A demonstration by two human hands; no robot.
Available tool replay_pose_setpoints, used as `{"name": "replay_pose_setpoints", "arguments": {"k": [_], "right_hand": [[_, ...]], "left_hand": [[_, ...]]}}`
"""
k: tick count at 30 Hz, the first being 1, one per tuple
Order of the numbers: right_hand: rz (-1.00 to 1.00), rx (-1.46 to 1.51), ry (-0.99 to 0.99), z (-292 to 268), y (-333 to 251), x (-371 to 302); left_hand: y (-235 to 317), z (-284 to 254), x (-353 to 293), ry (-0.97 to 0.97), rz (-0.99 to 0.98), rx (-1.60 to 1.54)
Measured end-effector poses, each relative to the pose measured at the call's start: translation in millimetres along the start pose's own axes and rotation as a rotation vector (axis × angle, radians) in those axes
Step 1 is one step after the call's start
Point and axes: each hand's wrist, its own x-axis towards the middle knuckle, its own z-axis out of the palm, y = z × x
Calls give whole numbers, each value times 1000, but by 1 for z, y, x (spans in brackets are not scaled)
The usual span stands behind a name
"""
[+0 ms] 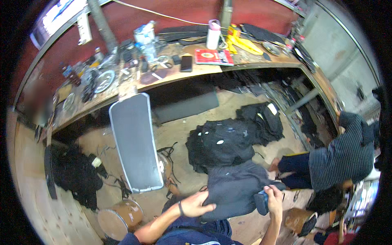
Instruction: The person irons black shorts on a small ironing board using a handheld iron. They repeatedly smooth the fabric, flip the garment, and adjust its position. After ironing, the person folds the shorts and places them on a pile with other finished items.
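A dark grey-black piece of cloth hangs spread out in front of me. My left hand grips its left edge, the thumb lying over the fabric and some fingers hidden. A dark band circles that wrist. At the cloth's right side, my right hand is closed around a small dark object with a blue patch; its exact kind does not show. A bit of dark fabric juts out beside that hand. Just beyond the cloth, a heap of black garments lies on the floor, bearing small white tags.
A narrow grey board with a pale rim reaches out from the cluttered wooden workbench. Brown drums stand low left and right. More black garments lie left. A person in a striped shirt bends close by on the right.
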Motion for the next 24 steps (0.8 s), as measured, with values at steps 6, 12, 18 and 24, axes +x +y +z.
{"name": "replay_pose_setpoints", "arguments": {"k": [6,12,18,24], "right_hand": [[-236,-248,122,97,53,129],[164,5,-545,219,113,184],[257,502,-1021,291,15,110],[-899,-104,-681,370,-174,37]], "left_hand": [[-88,-20,78,431,-464,75],[-71,-4,15,864,40,163],[108,-5,-103,1651,391,591],[287,-29,-183,1472,1538,1120]]}}
